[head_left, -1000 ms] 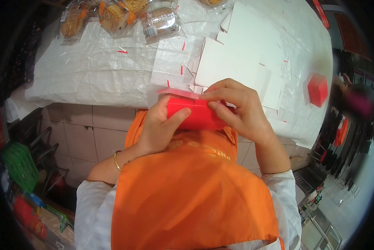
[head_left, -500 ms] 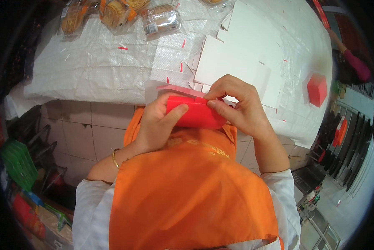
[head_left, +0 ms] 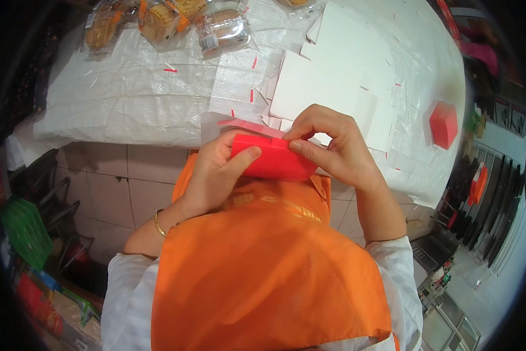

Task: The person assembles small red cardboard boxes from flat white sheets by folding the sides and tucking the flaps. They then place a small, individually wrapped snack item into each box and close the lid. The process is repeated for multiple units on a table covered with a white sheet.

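Observation:
A red cardboard box (head_left: 277, 162) is between my two hands, just above my orange apron and at the table's near edge. One long flap on its far side stands up. My left hand (head_left: 219, 167) grips the left end, with the thumb lying on the red face. At the right end, my right hand (head_left: 330, 146) pinches the upper edge between thumb and bent forefinger. The fingers behind the box are partly hidden. Beyond it lies a stack of flat white cardboard blanks (head_left: 327, 82).
Clear plastic packs of round pastries (head_left: 223, 29) lie at the far left of the white-covered table (head_left: 140, 105). A folded red box (head_left: 444, 125) stands at the right. Small red scraps are scattered about. Green crates (head_left: 26, 231) stand at lower left. Another person's sleeve (head_left: 479, 55) shows at upper right.
My hands and the red box have hardly moved. The view has shifted slightly. At the upper right, the other person's arm has drawn up and back.

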The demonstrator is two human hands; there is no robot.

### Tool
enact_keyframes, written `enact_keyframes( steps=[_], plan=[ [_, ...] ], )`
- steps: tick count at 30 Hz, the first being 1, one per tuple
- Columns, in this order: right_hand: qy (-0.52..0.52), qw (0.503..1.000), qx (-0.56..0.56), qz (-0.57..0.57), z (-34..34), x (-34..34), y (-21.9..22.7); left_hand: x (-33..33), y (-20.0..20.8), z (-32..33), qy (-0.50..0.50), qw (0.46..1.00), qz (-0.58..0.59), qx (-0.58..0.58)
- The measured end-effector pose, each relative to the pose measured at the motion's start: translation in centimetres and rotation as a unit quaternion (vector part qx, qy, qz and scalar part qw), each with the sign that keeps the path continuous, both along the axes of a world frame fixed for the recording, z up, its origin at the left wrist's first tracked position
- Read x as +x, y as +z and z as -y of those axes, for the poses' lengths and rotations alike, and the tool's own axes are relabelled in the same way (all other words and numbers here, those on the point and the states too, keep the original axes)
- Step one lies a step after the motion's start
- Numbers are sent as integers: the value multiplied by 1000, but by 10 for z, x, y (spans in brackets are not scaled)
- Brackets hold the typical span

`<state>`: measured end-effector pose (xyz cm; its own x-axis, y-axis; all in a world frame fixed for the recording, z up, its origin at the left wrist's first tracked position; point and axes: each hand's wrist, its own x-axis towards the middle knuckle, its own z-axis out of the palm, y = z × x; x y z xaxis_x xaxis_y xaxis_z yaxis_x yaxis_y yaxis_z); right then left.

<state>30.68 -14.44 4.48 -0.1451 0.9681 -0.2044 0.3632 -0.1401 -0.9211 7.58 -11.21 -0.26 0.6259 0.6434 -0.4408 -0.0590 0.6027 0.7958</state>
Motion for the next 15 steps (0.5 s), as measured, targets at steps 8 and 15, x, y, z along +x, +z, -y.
enact_keyframes(
  steps=[8,15],
  plan=[
    [17,1000,6,22,2,3,-2,-1,-3,-5,-28,999,3,24],
    [9,994,63,85,10,-8,3,0,-10,-5,-15,999,48,0]
  ],
)
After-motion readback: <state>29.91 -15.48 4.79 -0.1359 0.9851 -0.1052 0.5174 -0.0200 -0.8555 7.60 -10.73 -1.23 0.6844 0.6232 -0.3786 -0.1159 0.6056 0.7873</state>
